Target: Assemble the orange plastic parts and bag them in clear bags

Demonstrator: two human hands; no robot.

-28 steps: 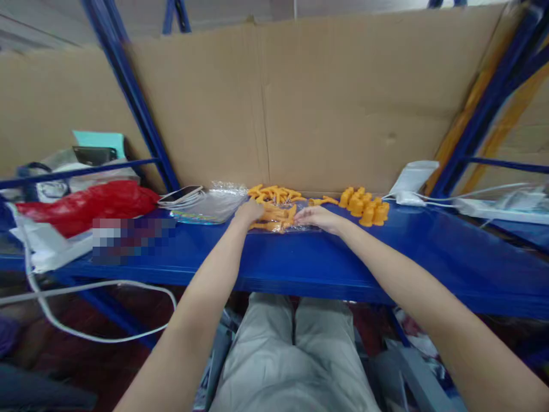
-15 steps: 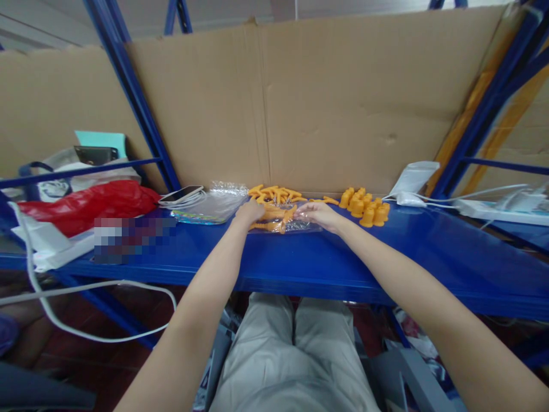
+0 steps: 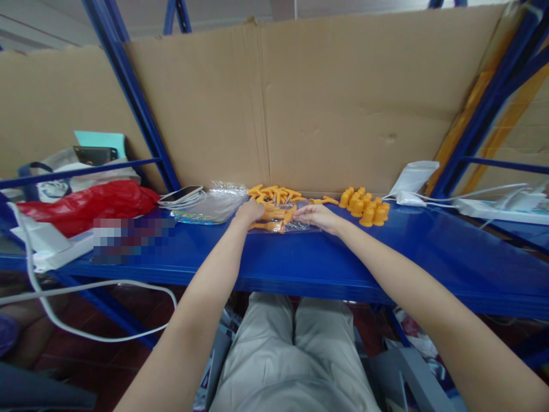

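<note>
Both my hands rest on a clear plastic bag (image 3: 295, 226) of orange plastic pieces (image 3: 274, 216) lying on the blue shelf (image 3: 300, 257). My left hand (image 3: 250, 212) grips the bag's left side with curled fingers. My right hand (image 3: 315, 216) pinches the bag's right side. More loose long orange pieces (image 3: 274, 193) lie just behind the bag. A cluster of orange cone-shaped pieces (image 3: 364, 207) stands to the right of my right hand.
Flat clear bags (image 3: 210, 207) and a phone (image 3: 180, 194) lie left of the bag. Farther left are a red plastic bag (image 3: 90, 203) and white cables (image 3: 43, 297). A white pouch (image 3: 412, 180) and a power strip (image 3: 497, 209) sit on the right. Cardboard (image 3: 321, 103) backs the shelf.
My right hand has shifted slightly toward my left hand over the bag. Otherwise the hands stay on the bag.
</note>
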